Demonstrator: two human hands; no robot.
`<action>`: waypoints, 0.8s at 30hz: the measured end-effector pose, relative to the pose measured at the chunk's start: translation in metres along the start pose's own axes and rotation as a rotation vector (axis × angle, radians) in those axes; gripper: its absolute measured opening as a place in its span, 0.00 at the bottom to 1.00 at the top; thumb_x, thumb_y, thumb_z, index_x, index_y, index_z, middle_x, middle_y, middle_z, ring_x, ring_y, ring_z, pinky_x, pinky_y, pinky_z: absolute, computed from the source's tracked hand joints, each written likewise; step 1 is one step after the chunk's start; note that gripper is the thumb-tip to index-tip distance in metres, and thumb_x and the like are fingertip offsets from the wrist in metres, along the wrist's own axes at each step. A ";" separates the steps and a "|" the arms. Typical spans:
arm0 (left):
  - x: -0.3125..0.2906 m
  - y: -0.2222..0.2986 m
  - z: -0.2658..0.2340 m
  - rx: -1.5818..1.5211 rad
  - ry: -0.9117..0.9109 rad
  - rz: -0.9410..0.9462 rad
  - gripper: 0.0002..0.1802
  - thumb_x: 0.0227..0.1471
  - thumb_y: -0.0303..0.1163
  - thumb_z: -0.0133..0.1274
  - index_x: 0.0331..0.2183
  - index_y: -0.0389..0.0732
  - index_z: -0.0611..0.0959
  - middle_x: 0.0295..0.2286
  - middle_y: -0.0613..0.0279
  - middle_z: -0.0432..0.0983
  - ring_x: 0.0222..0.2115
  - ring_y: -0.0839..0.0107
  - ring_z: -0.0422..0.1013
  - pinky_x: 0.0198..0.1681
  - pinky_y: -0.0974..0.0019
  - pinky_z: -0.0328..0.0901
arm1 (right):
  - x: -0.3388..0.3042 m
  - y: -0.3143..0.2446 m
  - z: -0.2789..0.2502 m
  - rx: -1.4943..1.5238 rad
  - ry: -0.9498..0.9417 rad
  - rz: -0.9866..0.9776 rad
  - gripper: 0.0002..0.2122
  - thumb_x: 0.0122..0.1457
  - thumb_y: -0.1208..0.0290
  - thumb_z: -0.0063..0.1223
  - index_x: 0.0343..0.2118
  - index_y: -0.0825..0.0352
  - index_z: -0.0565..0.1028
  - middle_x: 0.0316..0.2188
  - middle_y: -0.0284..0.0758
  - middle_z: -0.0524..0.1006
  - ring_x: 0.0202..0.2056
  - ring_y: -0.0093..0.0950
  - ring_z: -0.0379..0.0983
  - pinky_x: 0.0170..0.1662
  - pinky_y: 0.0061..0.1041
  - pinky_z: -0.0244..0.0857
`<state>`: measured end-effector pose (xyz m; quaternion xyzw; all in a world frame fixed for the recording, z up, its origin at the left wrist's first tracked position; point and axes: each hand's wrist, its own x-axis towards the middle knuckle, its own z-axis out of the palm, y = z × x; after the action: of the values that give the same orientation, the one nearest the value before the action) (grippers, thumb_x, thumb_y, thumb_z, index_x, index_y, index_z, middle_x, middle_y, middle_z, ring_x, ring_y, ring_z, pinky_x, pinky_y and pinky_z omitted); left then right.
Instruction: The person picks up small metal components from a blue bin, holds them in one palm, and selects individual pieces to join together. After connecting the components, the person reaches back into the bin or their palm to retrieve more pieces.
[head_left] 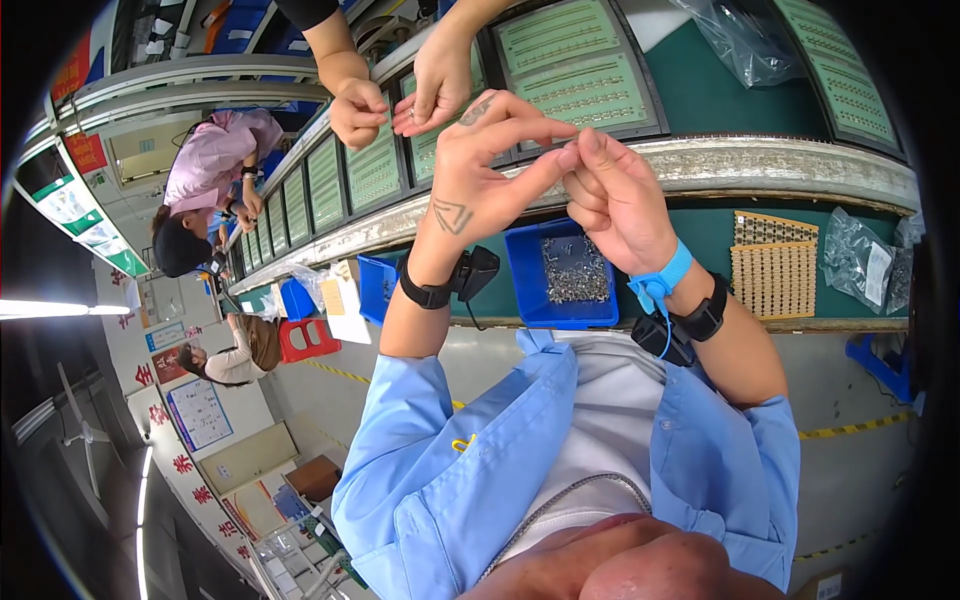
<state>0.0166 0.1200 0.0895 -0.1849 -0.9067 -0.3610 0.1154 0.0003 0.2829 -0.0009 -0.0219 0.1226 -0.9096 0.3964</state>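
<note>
My left hand (485,165) and my right hand (622,205) are raised above the near rail of the workbench, with fingertips meeting. The thumb and index finger of each are pinched together; whatever lies between them is too small to make out. Below them stands a blue bin (526,285) holding many small metal parts (578,272). Just beyond my hands, a dark tray (655,100) carries green circuit panels (582,85). A blue wrist strap (662,278) circles my right wrist, and dark camera bands sit on both forearms.
A worn metal rail (760,165) runs between me and the trays. Perforated tan boards (773,280) and a clear plastic bag (862,262) lie to the right. Another blue bin (376,288) stands left. Across the line, a co-worker's hands (440,80) hover over trays.
</note>
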 end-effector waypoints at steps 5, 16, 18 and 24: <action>-0.009 0.000 0.007 0.033 0.141 0.087 0.10 0.41 0.23 0.70 0.31 0.39 0.89 0.25 0.62 0.77 0.28 0.66 0.73 0.33 0.65 0.67 | 0.000 0.003 0.003 -0.094 0.007 -0.027 0.11 0.72 0.61 0.51 0.40 0.64 0.75 0.18 0.18 0.55 0.17 0.11 0.47 0.19 0.15 0.41; -0.005 0.006 -0.013 0.379 0.060 0.286 0.11 0.38 0.22 0.72 0.29 0.41 0.88 0.24 0.66 0.75 0.28 0.67 0.73 0.35 0.64 0.65 | -0.003 0.000 0.012 -0.249 0.087 -0.033 0.07 0.71 0.67 0.53 0.38 0.65 0.77 0.17 0.17 0.56 0.17 0.10 0.47 0.20 0.16 0.41; -0.006 0.007 -0.013 0.386 0.036 0.310 0.11 0.38 0.21 0.72 0.29 0.40 0.88 0.24 0.65 0.74 0.28 0.67 0.73 0.35 0.64 0.65 | -0.004 0.003 0.012 -0.297 0.141 -0.056 0.08 0.70 0.67 0.53 0.37 0.66 0.77 0.17 0.17 0.56 0.17 0.10 0.47 0.20 0.16 0.41; -0.004 0.008 -0.003 0.421 0.055 0.312 0.11 0.39 0.21 0.71 0.30 0.39 0.87 0.25 0.64 0.76 0.28 0.67 0.74 0.35 0.64 0.66 | -0.002 0.003 0.016 -0.393 0.243 -0.148 0.08 0.70 0.67 0.53 0.38 0.67 0.77 0.16 0.17 0.56 0.17 0.10 0.46 0.20 0.17 0.40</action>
<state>0.0235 0.1222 0.0953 -0.2847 -0.9189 -0.1471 0.2301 0.0060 0.2794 0.0146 0.0019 0.3420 -0.8907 0.2994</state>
